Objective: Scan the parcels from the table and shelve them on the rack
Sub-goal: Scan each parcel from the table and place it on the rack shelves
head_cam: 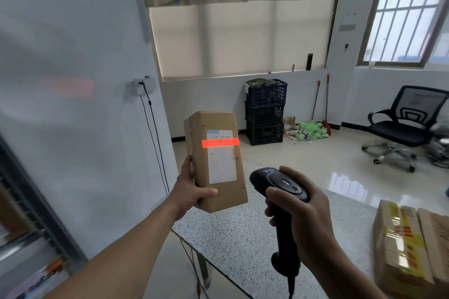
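The left grip [194,189] is grasping the parcel [216,177] upright over the tabletop's [243,238] far corner, the right grip [306,221] clutching the scanner [279,183]; keeping both steady, beam [220,143] squarely across the label [222,165], should be helping.

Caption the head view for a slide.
Left hand holds up a cardboard parcel while the right hand aims a scanner, red beam across its label.

Speckled table [243,238], two taped cardboard boxes [401,245] at its right end.
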The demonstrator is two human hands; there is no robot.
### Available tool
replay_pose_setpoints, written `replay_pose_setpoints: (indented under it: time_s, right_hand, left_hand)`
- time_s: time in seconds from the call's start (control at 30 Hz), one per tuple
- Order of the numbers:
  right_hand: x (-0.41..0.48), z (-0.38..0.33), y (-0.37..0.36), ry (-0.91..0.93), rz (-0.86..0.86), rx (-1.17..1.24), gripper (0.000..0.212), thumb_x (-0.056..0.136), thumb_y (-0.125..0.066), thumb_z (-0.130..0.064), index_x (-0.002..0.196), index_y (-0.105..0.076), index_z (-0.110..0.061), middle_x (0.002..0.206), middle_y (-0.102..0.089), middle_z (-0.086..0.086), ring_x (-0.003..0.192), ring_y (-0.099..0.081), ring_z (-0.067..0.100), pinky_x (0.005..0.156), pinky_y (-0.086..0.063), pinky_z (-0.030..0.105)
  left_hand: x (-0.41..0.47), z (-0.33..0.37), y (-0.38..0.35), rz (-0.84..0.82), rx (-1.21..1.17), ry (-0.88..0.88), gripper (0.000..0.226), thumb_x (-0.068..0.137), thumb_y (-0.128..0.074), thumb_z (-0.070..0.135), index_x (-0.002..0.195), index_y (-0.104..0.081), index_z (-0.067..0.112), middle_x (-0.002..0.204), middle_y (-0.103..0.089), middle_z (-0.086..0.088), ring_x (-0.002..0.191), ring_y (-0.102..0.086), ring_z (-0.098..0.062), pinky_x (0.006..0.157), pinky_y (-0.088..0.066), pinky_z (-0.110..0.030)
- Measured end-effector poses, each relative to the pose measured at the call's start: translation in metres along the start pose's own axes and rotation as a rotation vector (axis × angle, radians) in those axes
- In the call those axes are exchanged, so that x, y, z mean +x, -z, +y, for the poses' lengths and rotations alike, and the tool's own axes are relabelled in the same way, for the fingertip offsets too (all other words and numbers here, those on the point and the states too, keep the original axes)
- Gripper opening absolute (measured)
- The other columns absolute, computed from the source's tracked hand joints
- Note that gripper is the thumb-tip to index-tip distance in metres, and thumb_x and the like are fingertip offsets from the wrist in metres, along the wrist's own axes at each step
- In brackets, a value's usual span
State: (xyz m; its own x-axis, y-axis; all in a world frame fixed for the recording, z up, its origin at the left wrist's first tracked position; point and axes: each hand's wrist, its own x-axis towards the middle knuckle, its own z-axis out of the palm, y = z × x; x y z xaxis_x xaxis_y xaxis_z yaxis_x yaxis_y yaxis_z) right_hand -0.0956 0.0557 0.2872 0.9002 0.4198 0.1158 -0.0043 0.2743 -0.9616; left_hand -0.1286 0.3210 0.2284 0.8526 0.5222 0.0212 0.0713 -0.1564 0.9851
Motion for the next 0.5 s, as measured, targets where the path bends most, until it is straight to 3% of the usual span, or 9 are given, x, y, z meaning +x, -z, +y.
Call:
replay_pose_setpoints:
  time_s: [0.13,0.3,0.5]
  right_hand:
    - [-0.003,-0.002,-0.004,0.008,-0.011,0.0,0.063,0.058,-0.077,-0.016,0.12,-0.067,-0.021,0.078,-0.073,0.013,0.056,-0.064,0.029,0.049,-0.049,0.035]
    - [-0.008,-0.005,-0.007,0.022,-0.042,0.002,0.06,0.058,-0.076,-0.017,0.116,-0.068,-0.025,0.08,-0.073,0.015,0.058,-0.065,0.029,0.05,-0.05,0.034]
    - [-0.012,-0.004,-0.015,0.031,-0.084,-0.024,0.062,0.058,-0.078,-0.022,0.118,-0.064,-0.033,0.092,-0.077,0.005,0.073,-0.075,0.031,0.057,-0.056,0.033]
  left_hand:
    - [-0.005,-0.001,0.005,0.011,0.002,0.006,0.109,0.071,-0.087,0.001,0.143,-0.021,0.048,0.121,-0.053,0.01,0.108,-0.058,-0.015,0.07,-0.057,-0.031]
    - [-0.012,0.0,0.012,0.025,0.0,0.004,0.112,0.068,-0.089,0.002,0.141,-0.02,0.051,0.12,-0.053,0.012,0.107,-0.059,-0.014,0.072,-0.056,-0.031]
    - [-0.03,0.003,0.03,0.049,0.046,0.03,0.113,0.068,-0.089,0.001,0.139,-0.019,0.052,0.121,-0.052,0.012,0.109,-0.059,-0.02,0.072,-0.058,-0.033]
